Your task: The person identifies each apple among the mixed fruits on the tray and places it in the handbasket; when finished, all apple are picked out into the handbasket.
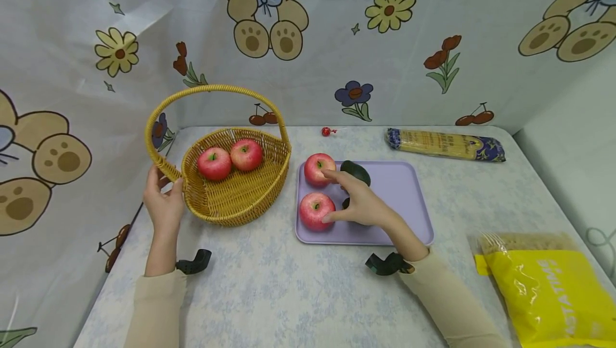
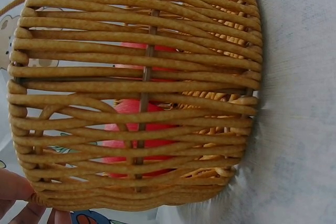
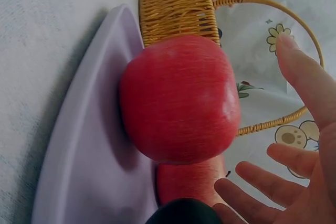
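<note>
Tabletop (image 1: 269, 294), yellow bag (image 1: 558, 300); avocado (image 1: 358, 170) beside apples (image 1: 313, 210), right hand (image 1: 360, 201) spread above, left hand (image 1: 164, 201) around basket handle (image 1: 216, 88).

bright, diffuse light; glare on backdrop (image 1: 332, 38); soft sheen on nearest apple (image 3: 178, 100).

We saw two red apples (image 1: 313, 210), stems up, toward the tray's (image 1: 399, 193) nine o'clock; the wicker basket (image 1: 240, 194) stood upright beyond.

A pale sheet (image 1: 308, 75) hangs behind the desk (image 1: 269, 284) and along its left side, printed with teddy bears (image 1: 262, 8) at nine, two and just before twelve o'clock. Light gleams on it between ten and eleven. A whitish wall (image 1: 587, 177) rises at three. Mottled pale blue covers the desk.
</note>
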{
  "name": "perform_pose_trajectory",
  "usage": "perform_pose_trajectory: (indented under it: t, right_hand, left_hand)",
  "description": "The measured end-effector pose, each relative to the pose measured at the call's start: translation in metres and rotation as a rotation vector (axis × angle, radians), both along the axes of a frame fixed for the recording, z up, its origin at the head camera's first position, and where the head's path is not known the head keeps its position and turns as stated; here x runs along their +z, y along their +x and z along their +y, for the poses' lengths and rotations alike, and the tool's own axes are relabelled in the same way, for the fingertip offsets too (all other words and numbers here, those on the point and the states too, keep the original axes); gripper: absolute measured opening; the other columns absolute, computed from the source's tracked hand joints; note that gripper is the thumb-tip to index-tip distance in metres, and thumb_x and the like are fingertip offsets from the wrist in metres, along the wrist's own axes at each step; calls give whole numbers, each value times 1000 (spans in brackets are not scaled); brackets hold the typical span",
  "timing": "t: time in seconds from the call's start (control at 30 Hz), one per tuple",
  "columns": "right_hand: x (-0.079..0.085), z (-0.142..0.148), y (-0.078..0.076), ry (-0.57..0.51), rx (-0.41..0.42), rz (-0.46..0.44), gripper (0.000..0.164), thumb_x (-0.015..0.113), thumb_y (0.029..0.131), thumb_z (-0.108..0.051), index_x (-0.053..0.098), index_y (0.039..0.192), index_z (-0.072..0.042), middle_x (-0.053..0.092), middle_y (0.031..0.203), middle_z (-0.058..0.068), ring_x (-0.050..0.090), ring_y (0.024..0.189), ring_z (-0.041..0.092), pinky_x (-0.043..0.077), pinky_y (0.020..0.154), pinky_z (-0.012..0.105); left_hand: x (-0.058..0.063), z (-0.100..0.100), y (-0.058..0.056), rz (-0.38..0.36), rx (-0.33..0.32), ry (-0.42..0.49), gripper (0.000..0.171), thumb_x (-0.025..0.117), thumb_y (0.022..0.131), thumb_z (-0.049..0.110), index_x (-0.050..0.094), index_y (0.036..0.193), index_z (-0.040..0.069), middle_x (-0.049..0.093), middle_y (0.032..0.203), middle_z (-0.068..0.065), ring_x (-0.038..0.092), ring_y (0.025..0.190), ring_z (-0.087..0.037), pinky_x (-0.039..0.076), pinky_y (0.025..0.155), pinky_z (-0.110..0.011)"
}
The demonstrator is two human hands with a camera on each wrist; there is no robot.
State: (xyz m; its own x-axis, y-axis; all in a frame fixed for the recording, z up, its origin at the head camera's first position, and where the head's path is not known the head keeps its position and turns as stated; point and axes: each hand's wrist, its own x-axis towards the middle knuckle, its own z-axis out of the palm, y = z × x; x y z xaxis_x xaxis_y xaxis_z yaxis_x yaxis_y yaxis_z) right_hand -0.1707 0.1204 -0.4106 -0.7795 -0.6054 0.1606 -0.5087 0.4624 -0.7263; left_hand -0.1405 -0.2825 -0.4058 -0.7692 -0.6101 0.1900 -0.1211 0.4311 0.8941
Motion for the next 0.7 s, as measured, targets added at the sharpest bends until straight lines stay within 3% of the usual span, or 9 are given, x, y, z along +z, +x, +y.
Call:
perform_pose_trajectory:
  t: [0.5,0.7]
  right_hand:
    - [-7,-8,2,43,43,24,98,90,66,-39,43,146,-8,48,147,7,51,128,29,40,108,47]
    - [-9,-10,4,98,35,49,96,90,66,-40,46,145,-7,49,147,8,47,134,27,36,110,53]
  left_hand:
    - [0,0,0,-1,1,-9,51,56,98,7,47,143,29,55,135,-5,53,119,-18,46,87,-25]
    - [0,0,0,-1,1,0,52,55,98,8,46,144,30,54,136,-5,52,118,-17,45,86,-24]
